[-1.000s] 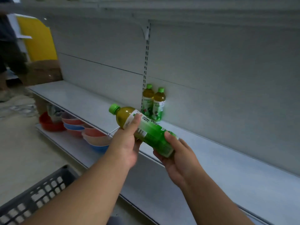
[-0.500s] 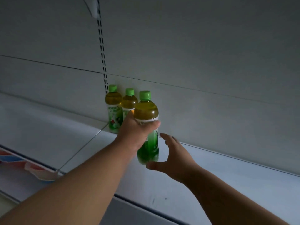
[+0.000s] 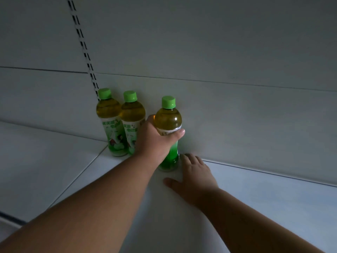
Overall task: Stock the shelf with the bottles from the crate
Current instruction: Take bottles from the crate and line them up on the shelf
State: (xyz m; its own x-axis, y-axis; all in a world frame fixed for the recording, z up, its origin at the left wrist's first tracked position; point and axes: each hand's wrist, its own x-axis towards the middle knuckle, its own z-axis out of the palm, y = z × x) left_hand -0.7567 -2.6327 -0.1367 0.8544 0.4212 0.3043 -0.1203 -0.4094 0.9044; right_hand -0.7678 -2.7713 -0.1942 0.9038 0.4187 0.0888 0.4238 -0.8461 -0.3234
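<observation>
Third green-capped plastic tea bottle (image 3: 168, 132) now stands on the white metal shelf (image 3: 273, 198)
Left hand (image 3: 155, 141) still grips it; right hand (image 3: 194, 175), fingers spread, has dropped flat at 5 o'clock of it

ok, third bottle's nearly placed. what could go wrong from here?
1. The left hand grips the third tea bottle, knuckles wedged against the middle bottle; pulling out could nudge it into the leftmost bottle.
2. The right hand lies flat on the shelf, fingertips near that bottle's base; a careless lift might clip it.
3. A gap separates it from the pair, so the row may end up uneven.
</observation>
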